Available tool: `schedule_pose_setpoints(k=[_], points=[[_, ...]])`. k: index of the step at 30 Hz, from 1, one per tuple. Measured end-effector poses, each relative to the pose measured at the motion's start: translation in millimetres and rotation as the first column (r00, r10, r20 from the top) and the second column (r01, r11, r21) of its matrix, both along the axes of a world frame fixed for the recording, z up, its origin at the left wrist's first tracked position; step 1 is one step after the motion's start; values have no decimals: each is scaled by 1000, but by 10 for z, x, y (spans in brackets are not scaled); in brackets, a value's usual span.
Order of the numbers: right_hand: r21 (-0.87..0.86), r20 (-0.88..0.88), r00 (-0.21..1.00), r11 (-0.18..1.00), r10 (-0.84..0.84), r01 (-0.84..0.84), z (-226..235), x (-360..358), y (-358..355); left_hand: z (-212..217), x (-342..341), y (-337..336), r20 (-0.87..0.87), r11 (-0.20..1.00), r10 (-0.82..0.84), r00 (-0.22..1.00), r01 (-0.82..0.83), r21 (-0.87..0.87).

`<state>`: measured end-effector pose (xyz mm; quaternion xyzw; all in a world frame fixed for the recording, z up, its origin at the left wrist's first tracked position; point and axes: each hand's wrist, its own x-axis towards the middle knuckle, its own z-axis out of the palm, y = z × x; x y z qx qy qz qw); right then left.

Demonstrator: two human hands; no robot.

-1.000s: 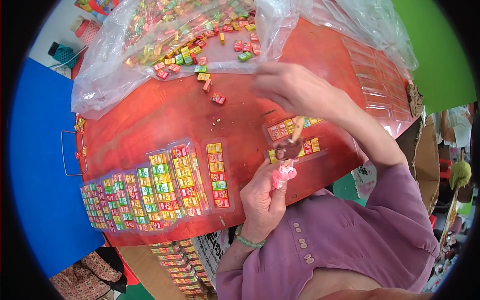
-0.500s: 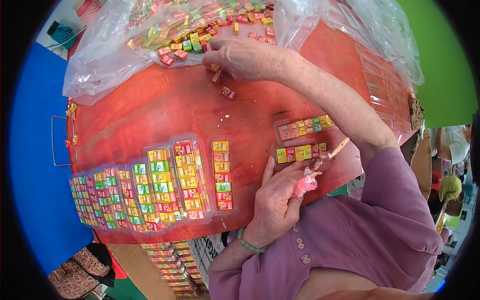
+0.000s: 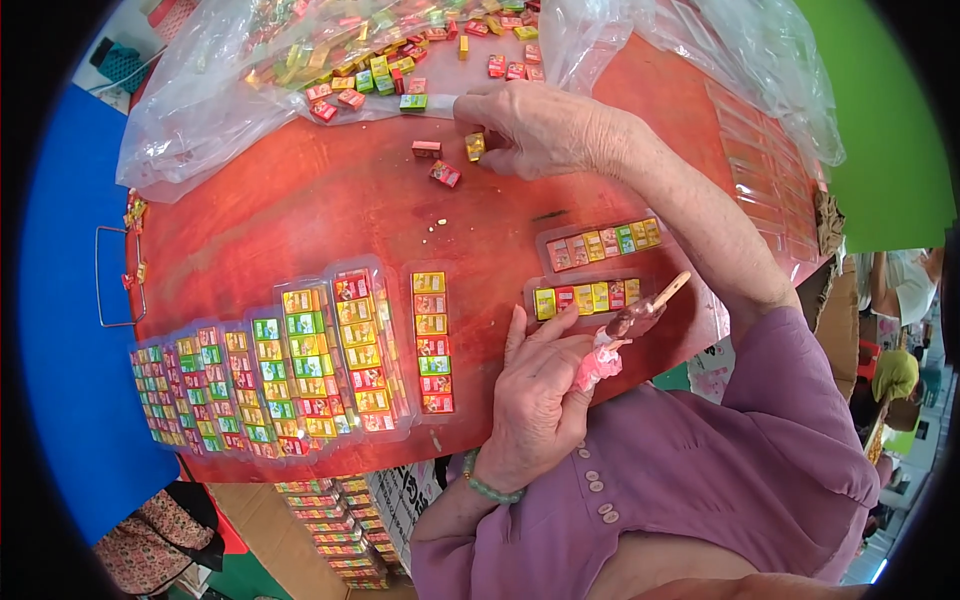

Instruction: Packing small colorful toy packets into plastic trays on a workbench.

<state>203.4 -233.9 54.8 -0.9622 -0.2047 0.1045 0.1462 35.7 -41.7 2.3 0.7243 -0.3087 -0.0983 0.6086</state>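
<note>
My left hand [image 3: 540, 405], with a green bead bracelet at its wrist, is closed around crumpled pink wrapping [image 3: 598, 366]. A wooden stick [image 3: 672, 289] with a glossy brown lump juts up to the right from that wrapping. Just beyond these fingers lies a clear plastic tray [image 3: 590, 299] with a row of small coloured boxes, and a second filled tray [image 3: 604, 244] sits behind it. My right hand [image 3: 535, 130] reaches over the far part of the table, fingers curled at a small yellow box [image 3: 475, 147]. Two red boxes, one brownish [image 3: 427, 150] and one brighter [image 3: 445, 174], lie beside it.
A clear plastic bag [image 3: 215, 120] at the back spills many small boxes onto the red table [image 3: 300, 220]. Filled trays [image 3: 360, 345] overlap along the front left, with a single one [image 3: 433, 342] beside them. Empty clear trays [image 3: 765, 180] are at the right edge. Packed boxes [image 3: 330, 530] stand below.
My right hand has moved right and slightly nearer, away from the pile, and a yellow box now shows at its fingertips. A green box is uncovered by the bag. The left hand still grips the pink wrapping.
</note>
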Motion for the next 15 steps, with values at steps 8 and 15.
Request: schedule_pose_setpoints(k=[8,15], points=[[84,92,993,993,76,-83,-214,-78,2,-57,-10,104,18,988,90,996,-87,-128],[159,118,983,974,142,-160,-286,-60,113,2,-115,270,-148,966,174,973,-198,-165]])
